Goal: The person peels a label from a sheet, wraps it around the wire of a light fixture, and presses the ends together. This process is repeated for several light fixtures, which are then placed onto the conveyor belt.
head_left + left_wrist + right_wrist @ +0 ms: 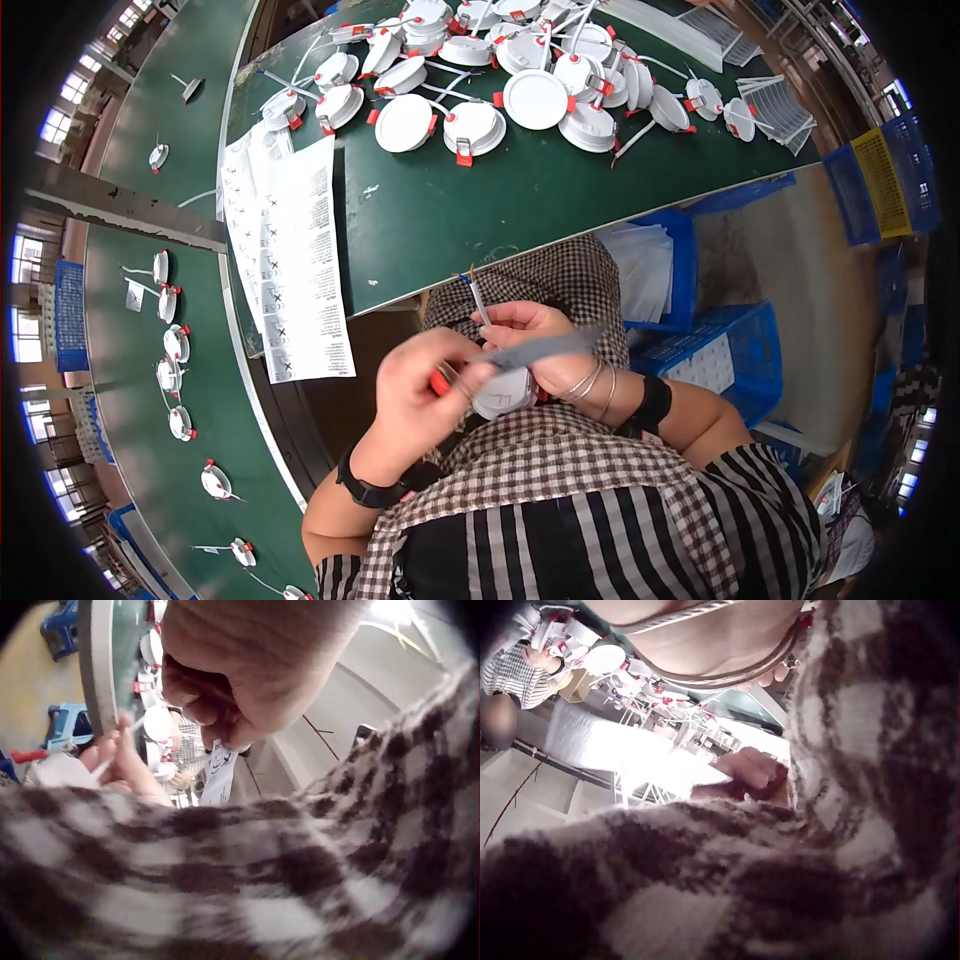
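In the head view, my left hand (pixel 425 385) pinches one end of a thin strip, blurred grey, that extends across my right hand. The left wrist view shows this strip (pixel 217 778) with printed marks, below the left fingertips; in the right wrist view the strip (pixel 630 746) is glaringly bright. My right hand (pixel 545 340) holds a round white lamp (pixel 503 395) low over the lap, its white cable (pixel 478 300) rising by the fingertips. The strip partly covers the lamp and right fingers. A red clip (pixel 440 380) shows beside my left fingers.
Many white lamps (pixel 535 100) with red clips are heaped at the green table's (pixel 430 220) far side. Printed label sheets (pixel 305 260) hang over its left edge. More lamps (pixel 170 375) lie along the green surface at left. Blue crates (pixel 750 350) stand at right.
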